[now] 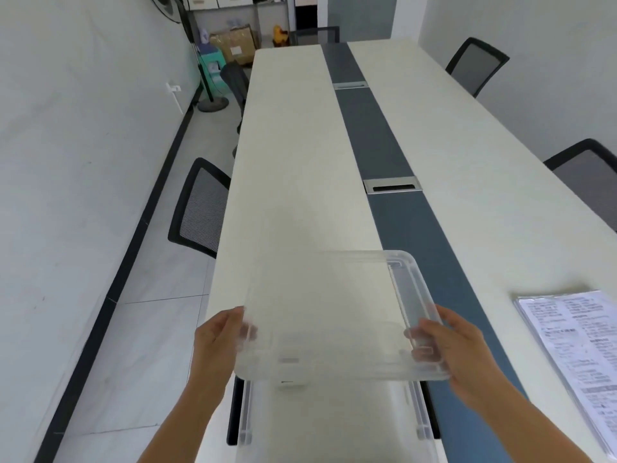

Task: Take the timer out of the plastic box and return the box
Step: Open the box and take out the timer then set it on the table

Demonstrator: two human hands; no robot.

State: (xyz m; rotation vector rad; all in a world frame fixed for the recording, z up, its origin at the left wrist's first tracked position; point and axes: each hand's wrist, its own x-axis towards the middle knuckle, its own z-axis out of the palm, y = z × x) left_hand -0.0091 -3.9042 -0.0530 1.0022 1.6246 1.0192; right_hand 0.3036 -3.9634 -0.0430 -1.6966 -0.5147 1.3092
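Observation:
A clear plastic lid (334,312) is held flat above the near end of the long white table (293,195). My left hand (222,339) grips its left edge and my right hand (447,342) grips its right edge. Below the lid, at the bottom of the view, stands the clear plastic box (330,426), with its rim and side walls showing. No timer can be made out; the inside of the box looks pale and its lower part is cut off by the frame.
A sheaf of printed papers in a plastic sleeve (574,349) lies on the table at the right. A dark strip (394,202) with metal cable hatches runs down the table's middle. Black mesh chairs (197,208) stand along both sides.

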